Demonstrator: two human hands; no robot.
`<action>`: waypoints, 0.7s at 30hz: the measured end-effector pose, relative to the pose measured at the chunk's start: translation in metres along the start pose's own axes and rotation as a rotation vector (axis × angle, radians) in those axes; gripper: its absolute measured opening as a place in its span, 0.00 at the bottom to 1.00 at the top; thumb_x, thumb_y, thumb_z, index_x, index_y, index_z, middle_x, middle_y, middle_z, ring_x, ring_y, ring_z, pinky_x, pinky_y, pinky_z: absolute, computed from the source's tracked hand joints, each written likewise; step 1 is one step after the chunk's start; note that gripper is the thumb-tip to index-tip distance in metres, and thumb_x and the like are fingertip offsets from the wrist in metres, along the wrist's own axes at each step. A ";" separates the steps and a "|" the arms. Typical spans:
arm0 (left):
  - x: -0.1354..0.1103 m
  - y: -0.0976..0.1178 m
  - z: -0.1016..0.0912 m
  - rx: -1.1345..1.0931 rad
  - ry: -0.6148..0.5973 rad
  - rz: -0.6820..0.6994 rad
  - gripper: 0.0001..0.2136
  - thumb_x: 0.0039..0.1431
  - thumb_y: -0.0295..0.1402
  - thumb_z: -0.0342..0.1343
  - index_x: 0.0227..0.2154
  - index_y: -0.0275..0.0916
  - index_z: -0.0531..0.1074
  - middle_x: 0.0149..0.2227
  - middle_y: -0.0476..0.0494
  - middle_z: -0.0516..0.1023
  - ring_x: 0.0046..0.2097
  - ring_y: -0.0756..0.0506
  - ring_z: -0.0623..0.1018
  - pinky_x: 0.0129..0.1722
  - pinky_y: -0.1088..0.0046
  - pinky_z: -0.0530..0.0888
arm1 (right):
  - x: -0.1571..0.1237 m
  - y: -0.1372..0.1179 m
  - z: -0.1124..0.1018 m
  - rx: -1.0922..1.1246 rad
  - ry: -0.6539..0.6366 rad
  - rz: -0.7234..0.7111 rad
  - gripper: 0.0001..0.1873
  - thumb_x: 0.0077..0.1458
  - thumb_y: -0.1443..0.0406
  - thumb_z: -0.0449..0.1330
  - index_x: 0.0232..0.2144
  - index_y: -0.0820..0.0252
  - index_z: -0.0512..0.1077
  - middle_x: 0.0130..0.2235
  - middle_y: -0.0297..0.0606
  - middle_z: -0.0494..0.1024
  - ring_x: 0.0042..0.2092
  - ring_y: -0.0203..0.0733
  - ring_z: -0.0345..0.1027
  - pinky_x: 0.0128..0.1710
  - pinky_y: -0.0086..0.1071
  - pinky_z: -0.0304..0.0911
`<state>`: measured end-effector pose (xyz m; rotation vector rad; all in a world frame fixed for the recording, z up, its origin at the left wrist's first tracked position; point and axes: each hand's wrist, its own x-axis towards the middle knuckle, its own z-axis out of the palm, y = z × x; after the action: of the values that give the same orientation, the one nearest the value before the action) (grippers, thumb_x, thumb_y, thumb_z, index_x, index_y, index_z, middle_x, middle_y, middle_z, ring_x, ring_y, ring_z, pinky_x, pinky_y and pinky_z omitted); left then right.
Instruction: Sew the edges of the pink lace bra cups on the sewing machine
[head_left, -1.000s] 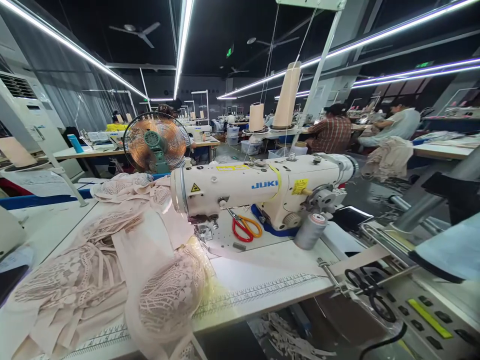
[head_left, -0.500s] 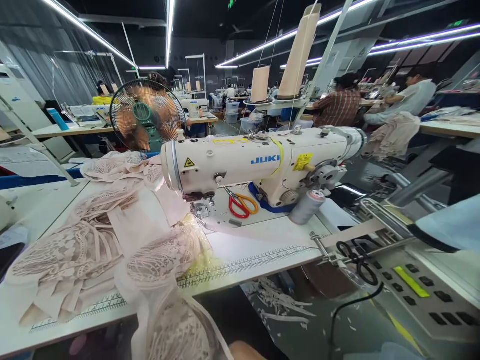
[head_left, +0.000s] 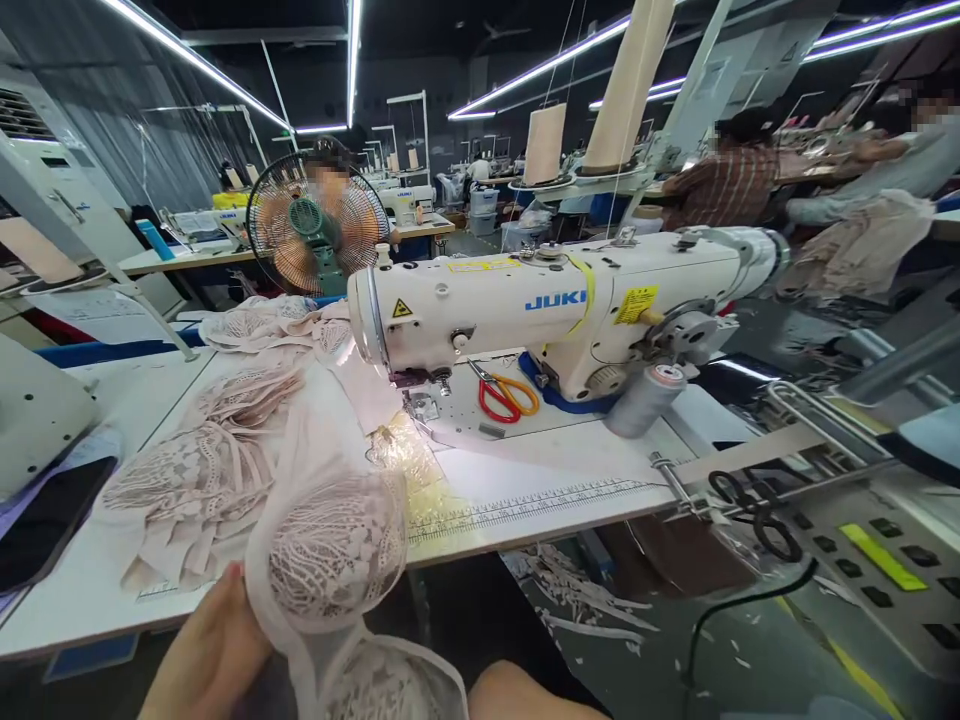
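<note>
The lace bra [head_left: 334,555] hangs over the near tabletop [head_left: 525,480] edge, its cup held by the left grip [head_left: 206,655]. The right grip (only a sliver at the bottom edge) cannot be judged. Beyond the left grip lie more lace pieces [head_left: 202,470], then the sewing machine [head_left: 555,305], scissors [head_left: 506,395] and a fan [head_left: 315,225] in a dim workshop.

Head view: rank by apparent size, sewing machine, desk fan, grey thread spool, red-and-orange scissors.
1. sewing machine, clearly largest.
2. desk fan, though it stands farther back, so it looks smaller than it is.
3. grey thread spool and red-and-orange scissors look about alike; not ranking them.
</note>
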<state>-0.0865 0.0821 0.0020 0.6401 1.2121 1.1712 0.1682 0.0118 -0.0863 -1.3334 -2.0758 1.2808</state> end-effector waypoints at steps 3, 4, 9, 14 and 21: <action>0.011 0.012 0.015 -0.050 0.109 -0.035 0.26 0.38 0.32 0.69 0.45 0.35 0.75 0.40 0.38 0.81 0.48 0.33 0.77 0.43 0.61 0.78 | -0.007 -0.008 -0.023 -0.083 -0.017 -0.059 0.12 0.43 0.62 0.63 0.12 0.53 0.69 0.13 0.31 0.63 0.20 0.38 0.64 0.21 0.30 0.55; 0.010 0.013 0.020 -0.043 0.114 -0.038 0.27 0.36 0.32 0.70 0.44 0.34 0.75 0.39 0.38 0.82 0.47 0.33 0.78 0.42 0.62 0.78 | -0.009 -0.012 -0.035 -0.083 -0.012 -0.065 0.09 0.43 0.61 0.64 0.16 0.53 0.72 0.16 0.32 0.67 0.23 0.40 0.67 0.24 0.31 0.57; -0.004 -0.007 0.036 0.108 -0.032 0.005 0.27 0.35 0.44 0.72 0.39 0.32 0.77 0.35 0.38 0.82 0.42 0.35 0.79 0.40 0.63 0.78 | 0.001 -0.035 -0.097 -0.055 0.443 -0.037 0.16 0.59 0.56 0.51 0.40 0.59 0.72 0.37 0.42 0.74 0.34 0.40 0.66 0.37 0.35 0.61; -0.007 -0.025 0.038 0.247 -0.104 0.070 0.23 0.41 0.46 0.69 0.38 0.36 0.78 0.36 0.42 0.82 0.41 0.38 0.79 0.43 0.67 0.76 | 0.037 -0.039 -0.107 0.278 0.190 -0.111 0.20 0.55 0.51 0.53 0.23 0.60 0.65 0.23 0.29 0.61 0.24 0.32 0.53 0.24 0.28 0.52; -0.003 -0.014 0.053 0.632 -0.213 0.087 0.16 0.41 0.45 0.68 0.27 0.38 0.80 0.36 0.39 0.82 0.46 0.33 0.77 0.50 0.63 0.73 | 0.050 -0.033 -0.113 0.515 0.025 0.040 0.17 0.52 0.61 0.57 0.16 0.58 0.56 0.17 0.25 0.56 0.19 0.30 0.57 0.20 0.25 0.57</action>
<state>-0.0316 0.0850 0.0061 1.2662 1.3807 0.7506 0.2049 0.1059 -0.0078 -1.1455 -1.5524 1.6582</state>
